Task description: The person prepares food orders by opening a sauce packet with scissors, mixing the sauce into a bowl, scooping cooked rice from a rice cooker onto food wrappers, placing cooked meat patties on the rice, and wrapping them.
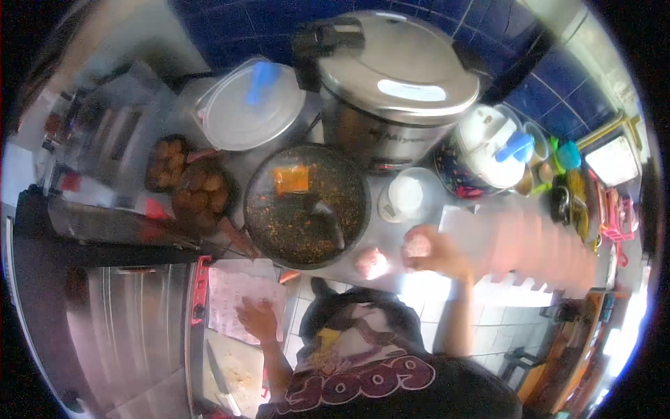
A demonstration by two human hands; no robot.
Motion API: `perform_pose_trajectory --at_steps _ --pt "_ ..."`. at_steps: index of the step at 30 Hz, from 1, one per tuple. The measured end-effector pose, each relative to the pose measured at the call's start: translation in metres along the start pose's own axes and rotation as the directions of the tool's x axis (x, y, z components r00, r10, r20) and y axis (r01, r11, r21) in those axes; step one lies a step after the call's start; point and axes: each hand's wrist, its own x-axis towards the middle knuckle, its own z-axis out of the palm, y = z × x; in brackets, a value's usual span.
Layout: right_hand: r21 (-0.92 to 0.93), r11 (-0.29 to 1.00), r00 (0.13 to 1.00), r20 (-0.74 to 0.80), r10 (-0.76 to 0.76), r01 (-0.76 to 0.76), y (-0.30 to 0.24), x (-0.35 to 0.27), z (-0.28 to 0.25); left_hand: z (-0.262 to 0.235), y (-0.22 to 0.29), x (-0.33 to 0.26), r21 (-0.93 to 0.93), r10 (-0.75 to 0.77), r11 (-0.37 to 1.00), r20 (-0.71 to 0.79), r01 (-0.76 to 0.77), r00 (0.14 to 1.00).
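My right hand (pixel 448 259) reaches over the counter's front edge with fingers closed around a small rounded pinkish-white bundle (pixel 417 246), too blurred to name. A similar pinkish bundle (pixel 371 263) lies just left of it on the metal counter. My left hand (pixel 257 319) is open with its fingers apart, at a pale printed sheet (pixel 241 286); whether it presses on the sheet I cannot tell. Farther off, a wide dark pan (pixel 279 230) holds reddish-brown bits, an orange block or packet (pixel 290 179) and a dark utensil (pixel 326 222).
A big steel cooker (pixel 398 66) stands behind the pan. Left of it are a white lidded tub (pixel 255 119) and two dark bowls of round brown pieces. A white cup (pixel 405 195) and pale stacked containers (pixel 537 244) stand right. A knife (pixel 218 370) rests on a board (pixel 241 356).
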Motion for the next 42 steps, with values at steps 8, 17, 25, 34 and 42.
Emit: perform_pose_trajectory --at_steps 8,17,25,34,42 --pt "-0.694 0.669 0.834 -0.513 -0.201 -0.265 0.201 0.027 0.163 0.009 0.007 0.019 -0.044 0.161 0.985 -0.091 -0.165 0.983" --pt "-0.231 0.971 0.905 -0.424 -0.046 -0.059 -0.048 0.028 0.041 -0.030 0.032 0.030 -0.182 -0.309 0.922 0.182 0.341 0.933" --pt "-0.216 0.724 0.737 0.394 -0.550 0.655 -0.149 0.080 0.119 -0.023 0.012 0.066 -0.167 -0.021 0.985 0.094 0.037 0.995" --pt "-0.491 0.256 0.550 0.678 -0.489 0.833 0.020 0.126 0.372 -0.019 -0.032 0.025 -0.154 0.348 0.933 0.162 -0.325 0.923" --pt "-0.589 0.416 0.721 0.573 -0.389 0.693 -0.004 0.126 0.381 -0.039 -0.023 -0.014 -0.339 0.160 0.933 0.081 -0.124 0.984"
